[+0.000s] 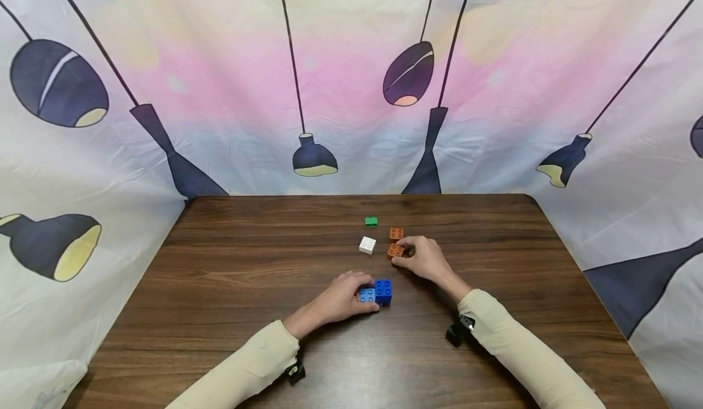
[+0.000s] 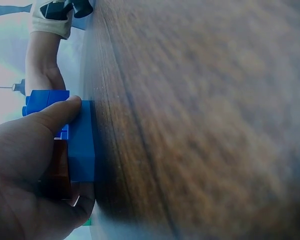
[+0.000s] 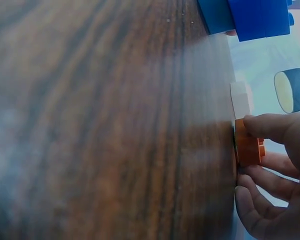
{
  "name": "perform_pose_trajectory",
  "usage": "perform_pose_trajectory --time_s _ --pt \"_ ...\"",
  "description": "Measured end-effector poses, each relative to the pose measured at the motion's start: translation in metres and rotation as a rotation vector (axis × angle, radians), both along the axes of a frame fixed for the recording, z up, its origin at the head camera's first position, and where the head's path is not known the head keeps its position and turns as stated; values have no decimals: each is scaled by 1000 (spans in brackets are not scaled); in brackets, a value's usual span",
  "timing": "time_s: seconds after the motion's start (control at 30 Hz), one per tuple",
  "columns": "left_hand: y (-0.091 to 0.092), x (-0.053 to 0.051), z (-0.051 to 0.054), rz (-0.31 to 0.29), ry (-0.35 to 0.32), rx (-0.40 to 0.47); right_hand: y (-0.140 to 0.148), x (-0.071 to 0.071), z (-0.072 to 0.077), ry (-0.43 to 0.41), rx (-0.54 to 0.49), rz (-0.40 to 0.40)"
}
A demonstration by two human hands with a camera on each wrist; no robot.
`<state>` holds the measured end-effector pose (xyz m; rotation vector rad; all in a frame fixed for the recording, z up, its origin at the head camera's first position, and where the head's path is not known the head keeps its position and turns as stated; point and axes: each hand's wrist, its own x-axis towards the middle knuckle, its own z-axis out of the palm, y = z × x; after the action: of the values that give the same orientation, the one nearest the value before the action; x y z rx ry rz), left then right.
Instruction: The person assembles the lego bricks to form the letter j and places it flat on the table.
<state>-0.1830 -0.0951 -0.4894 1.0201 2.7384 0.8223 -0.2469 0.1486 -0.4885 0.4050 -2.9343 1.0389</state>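
Head view: left hand grips blue blocks, orange piece barely showing; right hand pinches orange brick.

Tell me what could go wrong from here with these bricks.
The front orange brick, pinched by the right hand, sits close to the rear orange brick, so lifting it might knock that one. The left hand grips the brick stack; an uneven squeeze could loosen its bricks. The white brick is nearby too and might get bumped.
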Motion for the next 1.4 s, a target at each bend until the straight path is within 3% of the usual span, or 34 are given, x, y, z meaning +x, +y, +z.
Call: perform_pose_trajectory --time_s 0.63,0.97,1.4 --pt "0 0 -1 -2 7 13 7 14 12 14 -78 35" --pt "0 -1 -2 -6 13 21 8 25 21 106 -109 106" --pt "0 -1 -2 -7 9 16 7 47 43 108 -127 227"
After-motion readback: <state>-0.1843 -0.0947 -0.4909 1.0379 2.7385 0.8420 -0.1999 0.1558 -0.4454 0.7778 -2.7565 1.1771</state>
